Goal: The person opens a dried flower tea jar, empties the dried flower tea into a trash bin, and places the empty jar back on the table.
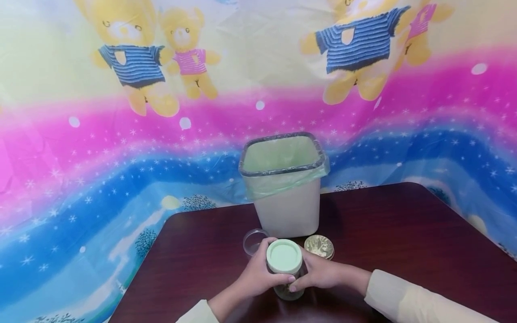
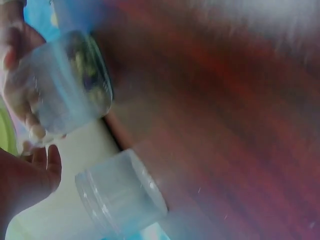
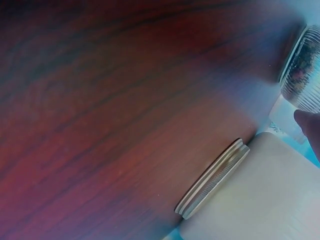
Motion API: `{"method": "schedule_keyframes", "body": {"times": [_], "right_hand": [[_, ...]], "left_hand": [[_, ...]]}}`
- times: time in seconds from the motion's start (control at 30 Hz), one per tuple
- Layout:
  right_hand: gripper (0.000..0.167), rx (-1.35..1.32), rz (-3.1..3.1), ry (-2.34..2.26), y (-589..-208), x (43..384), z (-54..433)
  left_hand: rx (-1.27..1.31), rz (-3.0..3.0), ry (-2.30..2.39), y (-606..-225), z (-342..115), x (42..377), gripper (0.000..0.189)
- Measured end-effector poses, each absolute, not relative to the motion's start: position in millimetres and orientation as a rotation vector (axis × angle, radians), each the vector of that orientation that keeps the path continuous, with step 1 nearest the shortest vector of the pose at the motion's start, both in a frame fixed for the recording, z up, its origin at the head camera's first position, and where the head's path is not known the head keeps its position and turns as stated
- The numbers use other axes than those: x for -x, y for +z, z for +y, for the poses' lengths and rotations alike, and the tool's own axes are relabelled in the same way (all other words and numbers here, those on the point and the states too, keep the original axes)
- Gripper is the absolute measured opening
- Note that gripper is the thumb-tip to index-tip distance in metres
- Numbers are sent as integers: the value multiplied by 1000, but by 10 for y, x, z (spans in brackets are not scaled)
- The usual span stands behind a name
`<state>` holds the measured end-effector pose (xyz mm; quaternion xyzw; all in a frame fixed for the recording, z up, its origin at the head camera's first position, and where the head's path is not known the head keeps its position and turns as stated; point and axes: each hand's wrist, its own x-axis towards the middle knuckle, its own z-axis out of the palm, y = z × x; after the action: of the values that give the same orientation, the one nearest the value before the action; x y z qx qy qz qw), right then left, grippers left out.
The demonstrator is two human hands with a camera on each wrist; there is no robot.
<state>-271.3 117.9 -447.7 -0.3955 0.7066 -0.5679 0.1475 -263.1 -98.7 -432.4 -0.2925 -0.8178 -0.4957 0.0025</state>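
Observation:
Both hands hold a clear jar (image 1: 288, 292) with a pale green lid (image 1: 284, 255), upright at the near side of the dark table. Dark and yellowish dried bits (image 2: 89, 67) lie in the bottom of the jar in the left wrist view. My left hand (image 1: 256, 276) curls round its left side, thumb across the front below the lid. From the right, my right hand (image 1: 319, 270) grips it too, its thumb meeting the left thumb. The backs of the fingers' grip are hidden in the head view.
Behind the left hand stands a clear, lidless container (image 2: 125, 195). A gold-coloured, ridged round lid (image 1: 319, 246) lies to the right, by the base of a white bin (image 1: 288, 211) lined with a green bag. A printed cloth (image 1: 258, 125) hangs behind the table (image 1: 383, 224).

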Motion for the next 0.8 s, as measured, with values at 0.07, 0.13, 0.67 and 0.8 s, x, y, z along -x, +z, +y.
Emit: {"method": "schedule_keyframes", "body": {"times": [0.07,0.13,0.67,0.8], "right_hand": [[84,1141,2039,-1634,-4478,2718,1177],[85,1149,2049,-1634,-4478,2720,1172],[81,1140,2025,-1626,-4495,2719,1176],[83,1134,2032,-1626,-4487,2728,1182]], "left_hand": [[868,-2550,-1548,-4346,-964,2598,82],[806,-2530,-1556,-4365,-939,2565,82],[893,-2532,-1705,-4312,-1021,2588,91],[1125,-2531,-1903,-4247,-1101,2724,89]]}}
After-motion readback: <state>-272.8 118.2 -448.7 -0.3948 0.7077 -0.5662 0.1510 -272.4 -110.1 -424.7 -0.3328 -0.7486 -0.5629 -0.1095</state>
